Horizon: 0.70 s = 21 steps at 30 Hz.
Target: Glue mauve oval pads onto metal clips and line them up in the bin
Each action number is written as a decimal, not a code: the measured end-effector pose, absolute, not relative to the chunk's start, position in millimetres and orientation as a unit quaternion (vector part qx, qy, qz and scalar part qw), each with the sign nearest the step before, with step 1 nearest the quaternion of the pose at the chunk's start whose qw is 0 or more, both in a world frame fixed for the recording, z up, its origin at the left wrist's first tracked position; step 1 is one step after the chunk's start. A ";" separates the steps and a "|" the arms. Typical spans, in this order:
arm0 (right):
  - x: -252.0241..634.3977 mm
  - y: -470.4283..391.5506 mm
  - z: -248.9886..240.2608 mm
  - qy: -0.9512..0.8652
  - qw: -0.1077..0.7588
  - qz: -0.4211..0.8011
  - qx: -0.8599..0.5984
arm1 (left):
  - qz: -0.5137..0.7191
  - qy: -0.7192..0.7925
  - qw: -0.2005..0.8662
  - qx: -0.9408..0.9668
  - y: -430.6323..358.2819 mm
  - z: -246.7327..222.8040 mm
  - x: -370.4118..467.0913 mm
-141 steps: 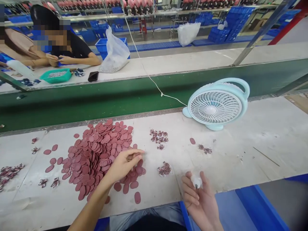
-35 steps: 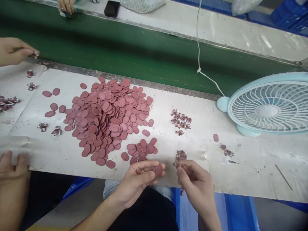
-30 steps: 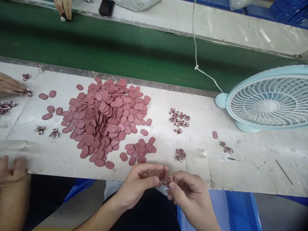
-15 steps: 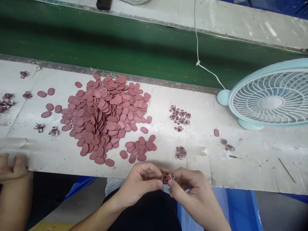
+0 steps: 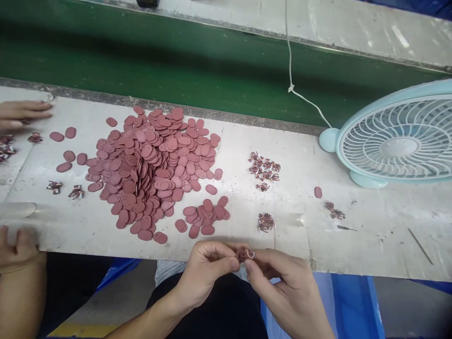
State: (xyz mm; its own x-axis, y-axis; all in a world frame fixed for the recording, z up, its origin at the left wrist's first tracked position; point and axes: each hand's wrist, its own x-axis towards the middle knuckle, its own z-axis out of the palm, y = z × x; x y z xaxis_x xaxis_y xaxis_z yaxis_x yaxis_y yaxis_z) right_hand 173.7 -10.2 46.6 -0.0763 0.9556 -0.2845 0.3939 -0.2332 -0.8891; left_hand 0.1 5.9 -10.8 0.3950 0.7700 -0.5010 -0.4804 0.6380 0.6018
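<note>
Piece between the hands: a small maroon piece (image 5: 245,254) with white trim, raised just off the near edge of the table (image 5: 240,202), in front of the person's lap.
Left fingers: thumb and index of the left hand (image 5: 208,266) pinched around its left end, where a rounded maroon part shows; whether that is a separate disc is too small to tell.
Right fingers: thumb and index of the right hand (image 5: 282,282) pinched at its right end, beside the white trim.
Long axis: roughly left to right, apparently in line with the gap between the two pairs of fingertips, as best as can be judged; much of the piece is covered.
Nearer hand: neither; both touch it, one at each end.
Loose ovals: a small group of maroon discs (image 5: 203,216) lies past the left hand, away from the body, with the large heap of maroon discs (image 5: 148,174) farther off and to the left.
Tangled bits: a tight clump of brown-and-white pieces (image 5: 266,222) lies beyond the right fingers, a little to the right of the held piece; a looser cluster of brown-and-white pieces (image 5: 263,165) sits farther out, nearly in line with it.
Right side: a lone maroon disc (image 5: 318,192) near two brown pieces (image 5: 334,211), well apart from both hands; the light-blue fan (image 5: 395,141) stands beyond them.
</note>
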 end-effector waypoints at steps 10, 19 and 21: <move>163.3 -13.2 32.8 -0.408 0.359 0.586 -0.600 | 0.406 0.377 0.813 0.179 1.1 -11.1 1.6; 161.8 -23.2 23.1 -0.389 0.413 0.581 -0.583 | 0.406 0.374 0.805 0.217 0.7 -11.6 -0.7; 162.0 -23.4 22.7 -0.400 0.417 0.572 -0.583 | 0.400 0.375 0.802 0.235 1.8 -10.1 -1.7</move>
